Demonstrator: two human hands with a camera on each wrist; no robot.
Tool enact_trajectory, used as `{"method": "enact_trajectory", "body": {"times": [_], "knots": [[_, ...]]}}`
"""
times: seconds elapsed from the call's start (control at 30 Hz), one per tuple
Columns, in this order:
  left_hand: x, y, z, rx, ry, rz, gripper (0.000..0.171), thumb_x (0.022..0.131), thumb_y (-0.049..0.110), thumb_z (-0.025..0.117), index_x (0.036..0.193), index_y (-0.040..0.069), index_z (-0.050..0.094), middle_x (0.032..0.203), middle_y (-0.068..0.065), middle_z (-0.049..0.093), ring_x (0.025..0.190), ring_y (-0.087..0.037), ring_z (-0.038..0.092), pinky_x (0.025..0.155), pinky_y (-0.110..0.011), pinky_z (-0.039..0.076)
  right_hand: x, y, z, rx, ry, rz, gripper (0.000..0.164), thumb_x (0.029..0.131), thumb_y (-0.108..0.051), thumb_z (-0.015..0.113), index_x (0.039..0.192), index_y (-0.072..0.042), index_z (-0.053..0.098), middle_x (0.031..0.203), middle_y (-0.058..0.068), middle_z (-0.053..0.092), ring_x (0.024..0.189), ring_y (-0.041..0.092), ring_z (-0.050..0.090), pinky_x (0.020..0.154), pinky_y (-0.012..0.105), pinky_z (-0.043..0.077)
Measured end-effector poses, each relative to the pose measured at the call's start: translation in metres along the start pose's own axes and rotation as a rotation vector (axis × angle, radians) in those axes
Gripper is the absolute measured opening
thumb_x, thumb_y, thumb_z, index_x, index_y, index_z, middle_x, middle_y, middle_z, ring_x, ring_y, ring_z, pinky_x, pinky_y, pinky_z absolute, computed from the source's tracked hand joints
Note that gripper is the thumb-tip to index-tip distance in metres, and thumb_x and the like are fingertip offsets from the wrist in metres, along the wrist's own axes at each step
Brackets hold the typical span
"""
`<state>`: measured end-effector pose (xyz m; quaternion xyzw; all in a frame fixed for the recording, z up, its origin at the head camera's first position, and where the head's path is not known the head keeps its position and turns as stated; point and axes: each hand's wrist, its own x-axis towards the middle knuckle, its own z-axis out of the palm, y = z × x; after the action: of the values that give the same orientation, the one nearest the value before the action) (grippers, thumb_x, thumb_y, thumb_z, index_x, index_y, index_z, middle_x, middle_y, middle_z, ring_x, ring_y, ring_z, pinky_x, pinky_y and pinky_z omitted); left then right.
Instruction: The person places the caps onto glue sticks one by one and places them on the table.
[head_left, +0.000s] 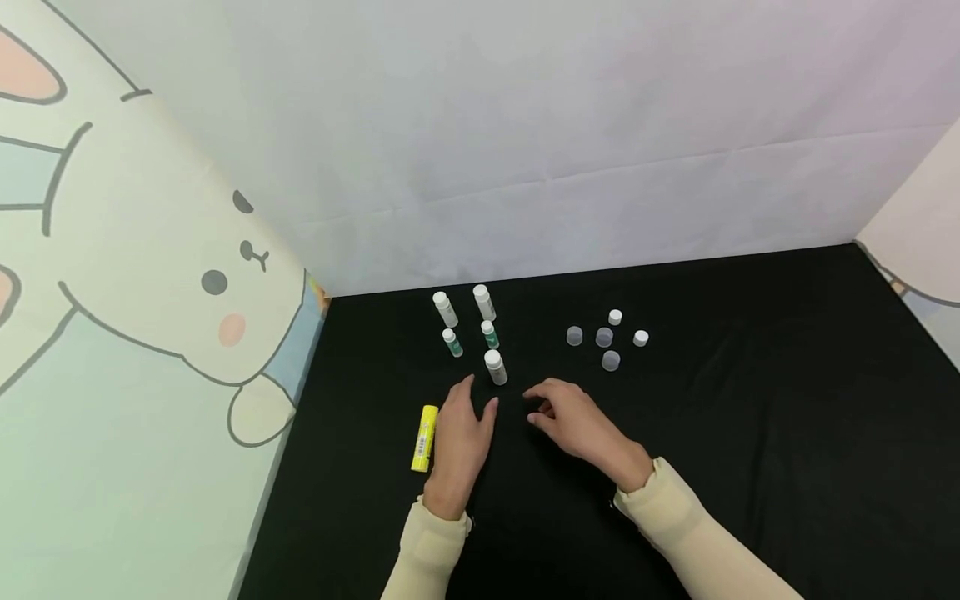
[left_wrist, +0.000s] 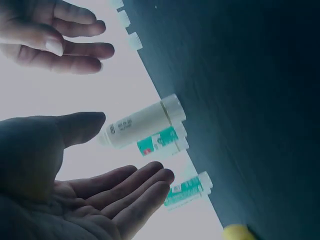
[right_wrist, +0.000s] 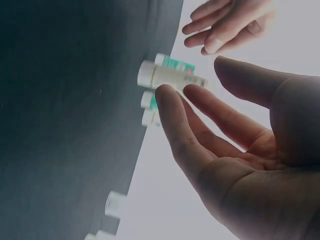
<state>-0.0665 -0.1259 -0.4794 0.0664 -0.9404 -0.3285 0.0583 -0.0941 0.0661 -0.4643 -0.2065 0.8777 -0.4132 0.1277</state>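
In the head view my left hand (head_left: 459,433) is held over the black table, thumb and fingers apart, with nothing in it. Just beyond its fingertips stands a white bottle (head_left: 497,368) with a white cap. To the right, my right hand (head_left: 573,417) has loosely bent fingers and holds nothing. Behind the near bottle stand two small green-labelled bottles, one left (head_left: 453,342) and one right (head_left: 490,335). Two more white bottles, one left (head_left: 446,309) and one right (head_left: 484,302), stand farther back. A yellow tube (head_left: 424,438) lies beside the left hand.
Beyond the right hand are three small translucent cups, including a near one (head_left: 611,361), and two small white caps, a far one (head_left: 615,317) and a right one (head_left: 641,338). A pale cloth wall (head_left: 585,217) rises behind the black tabletop (head_left: 750,375). A rabbit-print wall (head_left: 150,275) stands left.
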Motion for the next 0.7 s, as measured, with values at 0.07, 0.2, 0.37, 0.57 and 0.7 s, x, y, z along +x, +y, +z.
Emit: {"method": "enact_trajectory", "body": {"times": [0.07,0.2,0.37,0.57,0.7], "knots": [[0.002,0.002,0.004,-0.015,0.020,0.008,0.052,0.100,0.018,0.076,0.143,-0.004,0.058,0.143,-0.024,0.062,0.129,-0.040,0.064,0.106,-0.053,0.052,-0.001,0.003,-0.005,-0.007,0.028,0.009,0.029,0.097,-0.003,0.075,0.125,0.004,0.072,0.117,0.014,0.071,0.094,0.022,0.070,0.081,0.040,0.059],[0.006,0.005,0.010,-0.055,0.061,0.011,0.052,0.100,0.016,0.076,0.144,-0.003,0.058,0.143,-0.023,0.062,0.130,-0.039,0.063,0.107,-0.052,0.052,-0.004,0.010,-0.014,-0.020,0.094,0.025,0.028,0.097,-0.003,0.075,0.124,0.003,0.072,0.119,0.016,0.070,0.097,0.025,0.071,0.083,0.044,0.060],[0.009,0.006,0.014,-0.090,0.062,-0.034,0.055,0.099,0.016,0.077,0.146,-0.003,0.056,0.146,-0.023,0.060,0.133,-0.039,0.061,0.109,-0.053,0.051,-0.009,0.017,-0.025,-0.017,0.160,0.048,0.030,0.098,-0.002,0.073,0.127,0.003,0.070,0.122,0.018,0.069,0.102,0.031,0.072,0.087,0.049,0.060],[0.014,0.006,0.020,-0.096,0.043,-0.075,0.056,0.099,0.017,0.077,0.146,-0.002,0.055,0.148,-0.023,0.059,0.135,-0.040,0.059,0.109,-0.055,0.050,-0.010,0.028,-0.037,-0.044,0.242,0.069,0.032,0.098,-0.001,0.072,0.129,0.004,0.069,0.124,0.022,0.067,0.105,0.037,0.071,0.089,0.053,0.059],[0.017,0.009,0.021,-0.111,0.063,-0.077,0.055,0.099,0.017,0.077,0.146,-0.002,0.056,0.146,-0.023,0.060,0.134,-0.040,0.060,0.108,-0.055,0.051,-0.010,0.037,-0.042,-0.081,0.311,0.084,0.033,0.096,0.000,0.074,0.129,0.005,0.069,0.128,0.024,0.065,0.109,0.041,0.068,0.092,0.057,0.056]]}}
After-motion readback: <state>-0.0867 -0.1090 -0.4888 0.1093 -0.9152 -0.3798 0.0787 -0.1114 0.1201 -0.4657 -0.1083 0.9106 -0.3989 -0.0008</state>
